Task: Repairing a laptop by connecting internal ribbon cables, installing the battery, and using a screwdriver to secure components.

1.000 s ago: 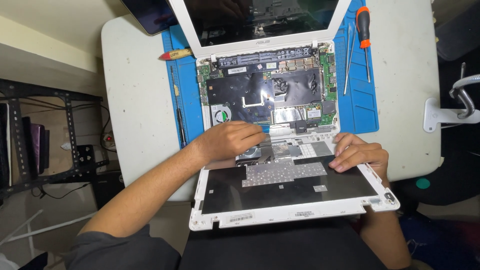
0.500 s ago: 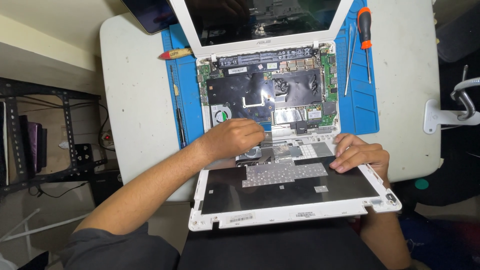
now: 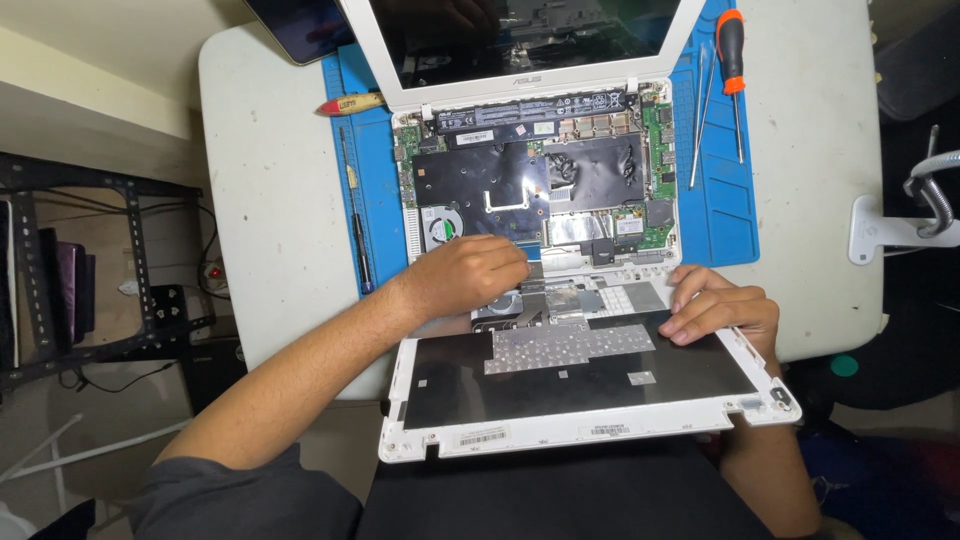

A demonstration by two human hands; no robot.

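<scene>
A white laptop lies opened up on a blue mat (image 3: 720,220), its circuit board and fan (image 3: 530,185) exposed. The white keyboard cover (image 3: 560,400) is flipped underside up toward me, resting over the table's near edge. My left hand (image 3: 470,275) reaches in from the left, its curled fingertips pinching the flat ribbon cable (image 3: 540,295) between board and cover. My right hand (image 3: 715,305) grips the cover's far right edge, fingers bent over it.
An orange and black screwdriver (image 3: 732,40) and a thin metal tool (image 3: 703,120) lie on the mat's right side. A red and yellow tool (image 3: 345,103) and a black rod (image 3: 355,220) lie at its left. A white clamp (image 3: 900,225) stands right, a black rack (image 3: 90,260) left.
My left hand has crept a little up and right along the ribbon cable toward the board. The right hand and the cover have stayed put.
</scene>
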